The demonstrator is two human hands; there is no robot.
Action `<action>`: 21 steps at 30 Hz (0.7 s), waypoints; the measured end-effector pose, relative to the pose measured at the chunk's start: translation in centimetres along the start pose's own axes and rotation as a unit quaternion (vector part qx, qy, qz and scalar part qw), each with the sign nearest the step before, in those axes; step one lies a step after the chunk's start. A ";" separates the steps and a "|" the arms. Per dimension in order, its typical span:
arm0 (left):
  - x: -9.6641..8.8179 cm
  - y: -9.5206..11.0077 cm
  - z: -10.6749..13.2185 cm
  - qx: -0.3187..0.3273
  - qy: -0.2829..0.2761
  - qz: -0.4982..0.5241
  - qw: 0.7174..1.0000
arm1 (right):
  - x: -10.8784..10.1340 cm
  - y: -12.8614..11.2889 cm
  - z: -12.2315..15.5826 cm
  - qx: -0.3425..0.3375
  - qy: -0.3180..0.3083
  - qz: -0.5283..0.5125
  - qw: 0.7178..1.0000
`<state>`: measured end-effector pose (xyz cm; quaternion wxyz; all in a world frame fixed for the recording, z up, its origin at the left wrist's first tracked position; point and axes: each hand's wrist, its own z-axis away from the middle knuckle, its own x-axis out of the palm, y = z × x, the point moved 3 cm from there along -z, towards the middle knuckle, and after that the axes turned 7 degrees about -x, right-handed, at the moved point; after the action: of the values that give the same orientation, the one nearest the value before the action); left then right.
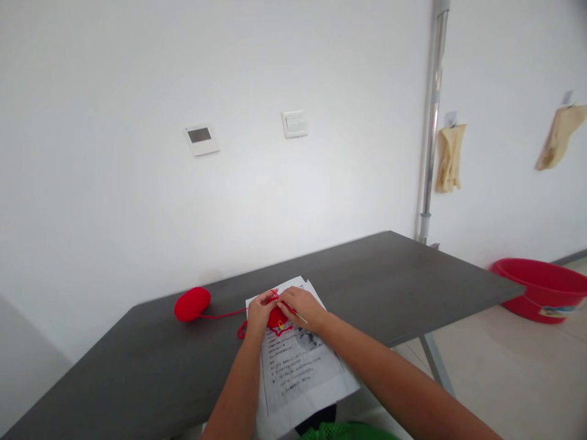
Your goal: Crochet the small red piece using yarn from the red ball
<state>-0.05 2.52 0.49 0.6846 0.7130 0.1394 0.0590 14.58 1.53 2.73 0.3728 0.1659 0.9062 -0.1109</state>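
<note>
Bare arms (385, 373) come up from the bottom, close to something green (348, 431). Behind everything stands a big white wall (114, 201). Up against it is a long dark gray counter (367, 287). A shiny pole (433, 116) runs up the wall on the right, and a round red tub (541, 288) sits on the floor past the counter's right end. Printed paper (293, 379) lies under the hands, and its near end sticks out past the counter's edge. Two pale yellow gloves (452, 160) hang on the wall near the pole. Both hands are close together over the top part of the paper. The left hand (260, 313) pinches a red yarn piece (277, 318), and the right hand (303, 307) pinches a thin stick (300, 318) right beside it. To the left, a red yarn ball (192, 304) sits on the counter, with one strand (224, 315) going to the left hand. A flat wall box (202, 139) and a smaller white switch (294, 124) are higher up. Smallest is a yellow clip (281, 325) on the red yarn piece.
</note>
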 end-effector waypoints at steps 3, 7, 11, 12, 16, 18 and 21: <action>-0.1 0.0 -0.1 0.018 0.020 -0.024 0.999 | 0.1 -0.2 -0.1 -0.006 -0.018 0.022 1.000; -0.3 0.2 -0.2 0.048 0.042 -0.068 0.996 | 0.4 -0.2 -0.1 -0.021 -0.040 0.030 0.999; -0.4 0.2 -0.3 0.051 0.045 -0.069 0.995 | 0.5 0.0 -0.1 -0.024 -0.043 0.020 0.999; -0.4 0.2 -0.4 0.049 0.043 -0.061 0.996 | 0.5 0.1 -0.1 -0.019 -0.040 0.018 0.999; -0.3 0.2 -0.2 0.043 0.039 -0.043 0.997 | 0.3 0.1 -0.2 -0.009 -0.033 0.006 0.999; -0.3 0.4 -0.1 0.047 0.040 -0.039 0.997 | 0.1 0.0 -0.2 -0.010 -0.025 -0.002 1.000; -0.1 0.6 0.2 0.035 0.025 -0.004 0.999 | -0.2 -0.2 -0.2 -0.009 0.000 -0.013 1.000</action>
<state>-0.03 2.27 1.04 0.6558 0.7342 0.1613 0.0696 14.55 1.39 3.07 0.3731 0.1510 0.9090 -0.1080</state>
